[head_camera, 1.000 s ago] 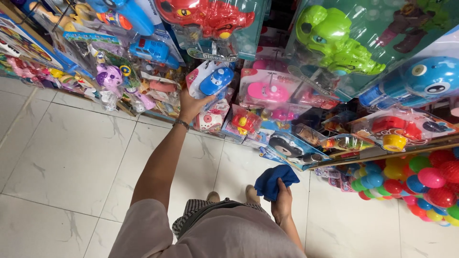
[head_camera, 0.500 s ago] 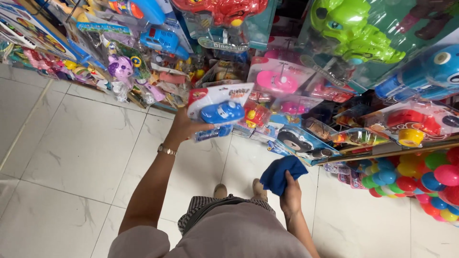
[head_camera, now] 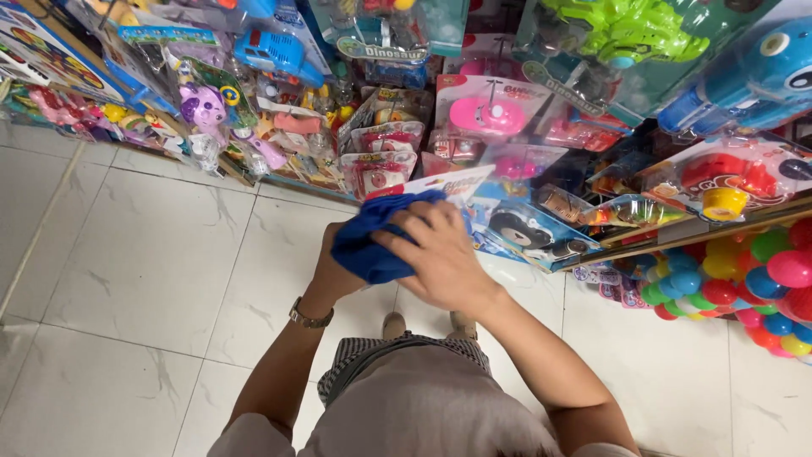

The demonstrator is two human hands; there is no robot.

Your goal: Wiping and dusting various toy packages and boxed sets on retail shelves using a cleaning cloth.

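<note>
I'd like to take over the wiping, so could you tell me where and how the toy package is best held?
Probably by its lower left edge, from beneath, where the left hand already supports it. The toy package is a flat card lying face up under the blue cloth, which the right hand presses on top, so the upper face stays free.

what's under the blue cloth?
The blue cloth lies over a carded toy package; only its white top corner shows. The right hand presses on the cloth, the left hand holds from below. The toy itself is covered.
</note>
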